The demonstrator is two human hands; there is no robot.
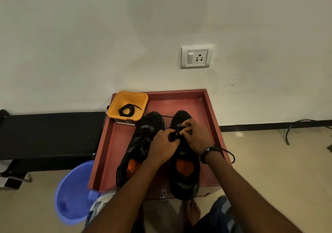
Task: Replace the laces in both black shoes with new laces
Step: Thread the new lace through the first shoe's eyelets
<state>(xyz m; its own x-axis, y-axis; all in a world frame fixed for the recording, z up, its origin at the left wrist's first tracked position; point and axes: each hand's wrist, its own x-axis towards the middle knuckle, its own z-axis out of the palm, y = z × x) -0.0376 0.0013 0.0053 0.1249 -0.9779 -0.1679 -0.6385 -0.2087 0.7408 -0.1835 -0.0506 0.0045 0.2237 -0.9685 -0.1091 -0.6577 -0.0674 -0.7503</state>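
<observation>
Both shoes stand side by side in the red tray, which serves as the bench, toes toward the wall and heels toward the person, so each long axis runs from the near edge of the tray to its far edge; the left shoe leans its toe a little to the right, toward its mate. The right shoe is the one in work: the left hand and the right hand meet over its forefoot, each grip narrow, fingers curled and pinching the lace at the eyelets (the exact eyelet is hidden by the fingers). One lace end trails off the tray's right edge, another strand runs across toward the tray's far side behind the left shoe. The risk, as I judge it, is that a hard pull draws the free end through and unthreads a row, or leaves the two ends uneven. The heel overhangs the tray's near edge, so a tug toward the person could tip the shoe off. A coiled lace waits in the yellow tub at the tray's far left corner, apart from both shoes
</observation>
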